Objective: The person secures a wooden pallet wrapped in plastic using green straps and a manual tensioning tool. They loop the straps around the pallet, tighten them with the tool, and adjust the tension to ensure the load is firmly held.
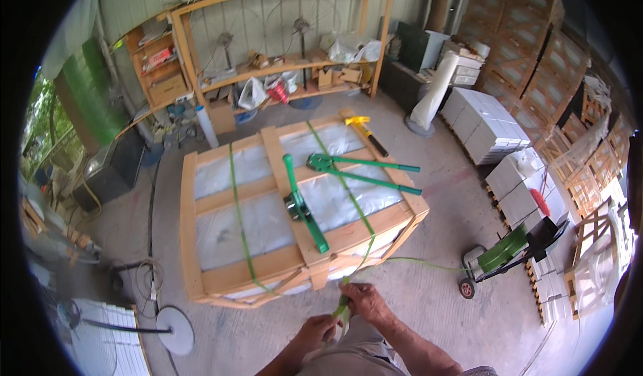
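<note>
In front of me stands a large wooden crate [189,222] wrapped in clear film, with green straps [239,222] over its top. My left hand [320,328] is closed on a green strap [343,306] close to my body. Just above it, at the crate's near edge, my right hand [367,302] is closed on the same strap. On top of the crate lie a green strapping tensioner [297,205], a long-handled green strap sealer [321,163] and a hammer [359,123] with a yellow head and black grip.
A wheeled strap dispenser [502,252] with a green coil stands at right, its strap running toward the crate. Stacks of white boxes [482,125] line the right side. Wooden shelving [288,68] spans the back. A round white base [175,330] sits at lower left.
</note>
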Demonstrator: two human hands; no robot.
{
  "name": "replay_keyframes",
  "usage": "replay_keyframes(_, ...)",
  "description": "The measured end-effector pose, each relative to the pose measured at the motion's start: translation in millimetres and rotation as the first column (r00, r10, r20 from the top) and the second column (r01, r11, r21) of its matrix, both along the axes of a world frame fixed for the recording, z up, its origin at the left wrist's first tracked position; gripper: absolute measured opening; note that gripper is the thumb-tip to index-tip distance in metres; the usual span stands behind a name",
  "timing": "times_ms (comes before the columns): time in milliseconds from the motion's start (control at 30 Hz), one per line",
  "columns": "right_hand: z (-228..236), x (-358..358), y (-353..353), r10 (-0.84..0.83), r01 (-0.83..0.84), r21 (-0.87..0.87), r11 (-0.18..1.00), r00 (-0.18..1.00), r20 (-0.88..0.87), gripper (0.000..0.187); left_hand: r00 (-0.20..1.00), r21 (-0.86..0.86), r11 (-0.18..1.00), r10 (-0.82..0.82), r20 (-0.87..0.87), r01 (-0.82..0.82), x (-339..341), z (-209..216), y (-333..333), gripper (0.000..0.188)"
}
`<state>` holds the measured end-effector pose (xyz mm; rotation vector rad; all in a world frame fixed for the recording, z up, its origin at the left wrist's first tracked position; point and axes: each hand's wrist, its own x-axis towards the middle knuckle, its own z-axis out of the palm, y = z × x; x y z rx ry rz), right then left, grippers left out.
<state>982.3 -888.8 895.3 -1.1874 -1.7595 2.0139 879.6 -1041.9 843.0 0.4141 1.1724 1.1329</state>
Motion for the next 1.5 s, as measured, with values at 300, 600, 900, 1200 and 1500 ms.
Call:
replay_keyframes(300,-66.3,-16.3,6.8,0.293,-0.272,0.152,0.95,0.946,-0.136,0.045,0.804,0.256,0.78,0.468,0.366,-0.571,-23.9,-2.5,6.2,0.029)
replay_keyframes(600,-71.2,-0.1,-53.8,0.318,-0.313,-0.068,0.947,0.945,0.08,0.04,0.774,0.146,0.767,0.583,0.247,-0.625,-69.1,-4.0,-3.7,0.027)
replay_keyframes(900,-43.3,-2.1,-46.7,0.282,-0.344,0.259,0.903,0.927,0.249,0.038,0.467,0.28,0.946,0.324,-0.823,-0.163,-82.5,-30.1,-5.5,0.019)
replay_keyframes(1200,-42.1,-0.3,-52.4,0.325,-0.388,0.399,0.831,0.92,0.218,0.023,0.851,0.153,0.838,0.518,0.084,-0.524,-65.5,-24.9,2.0,0.026)
replay_keyframes(1500,-56.9,33.4,-35.5,0.513,-0.573,0.311,0.758,0.819,0.258,0.032,0.76,0.245,0.731,0.648,0.044,-0.637,-53.5,-2.9,-19.4,0.03)
